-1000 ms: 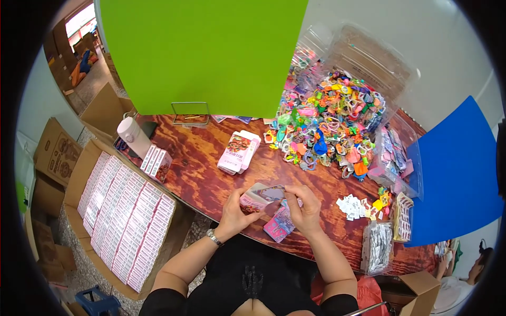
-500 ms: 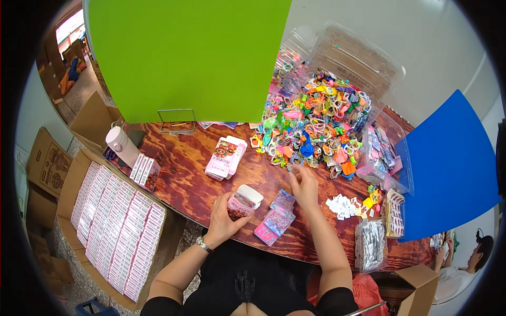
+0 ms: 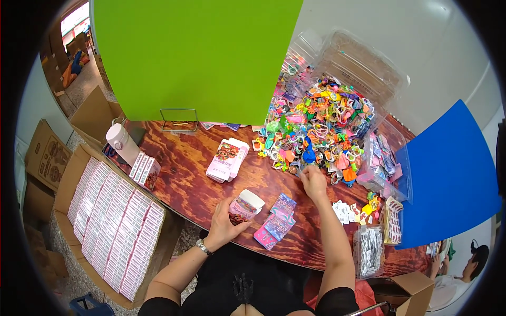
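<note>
My left hand [image 3: 224, 225] is wrapped round a small pink carton [image 3: 244, 207], which stands with its white top flap up. Over at the near edge of a heap of small colourful plastic toys [image 3: 321, 124], my right hand [image 3: 314, 184] has its fingers drawn together; whatever they hold is too small to make out. Between my forearms lie overlapping pink and purple packets [image 3: 275, 224]. Farther back rests a stack of flattened pink cartons [image 3: 227, 159].
A cardboard box [image 3: 68, 181] full of pink cartons stands at left, near a pale bottle [image 3: 122, 141]. Right of my arm are white tags [image 3: 343, 211], a tub of silver packets [image 3: 369, 252] and a clear bin [image 3: 387, 163]. Green [image 3: 195, 58] and blue panels [image 3: 448, 179] border the table.
My right hand has moved a little to the right, down to the edge of the toy heap, and its fingers have closed together. My left hand still holds the carton.
</note>
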Demonstrator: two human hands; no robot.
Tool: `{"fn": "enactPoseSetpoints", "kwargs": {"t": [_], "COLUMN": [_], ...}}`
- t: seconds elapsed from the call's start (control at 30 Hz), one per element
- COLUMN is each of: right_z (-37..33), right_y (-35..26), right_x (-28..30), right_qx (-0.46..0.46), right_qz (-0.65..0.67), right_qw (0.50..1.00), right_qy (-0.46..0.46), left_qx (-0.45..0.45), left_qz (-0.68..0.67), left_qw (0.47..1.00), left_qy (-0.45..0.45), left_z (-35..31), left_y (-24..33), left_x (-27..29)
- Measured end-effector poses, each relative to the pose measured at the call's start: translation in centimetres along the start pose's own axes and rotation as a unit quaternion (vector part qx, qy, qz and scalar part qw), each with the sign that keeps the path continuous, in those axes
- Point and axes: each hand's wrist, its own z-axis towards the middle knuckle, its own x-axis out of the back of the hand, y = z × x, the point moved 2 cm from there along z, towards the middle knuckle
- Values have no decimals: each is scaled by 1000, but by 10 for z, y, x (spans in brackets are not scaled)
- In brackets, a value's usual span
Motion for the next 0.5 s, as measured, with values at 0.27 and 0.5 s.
{"fn": "enactPoseSetpoints", "kwargs": {"t": [0.27, 0.5], "right_z": [11, 12], "right_y": [-12, -47], "right_x": [67, 102], "right_qx": [-40, -31], "right_qz": [275, 368], "right_qw": [960, 923], "right_qy": [-35, -111], "left_qx": [-4, -13], "left_qz": [-21, -27], "left_qw": [1000, 1000], "left_qy": [2, -3], "left_z": [4, 9], "left_y": [-1, 0], "left_x": [-2, -7]}}
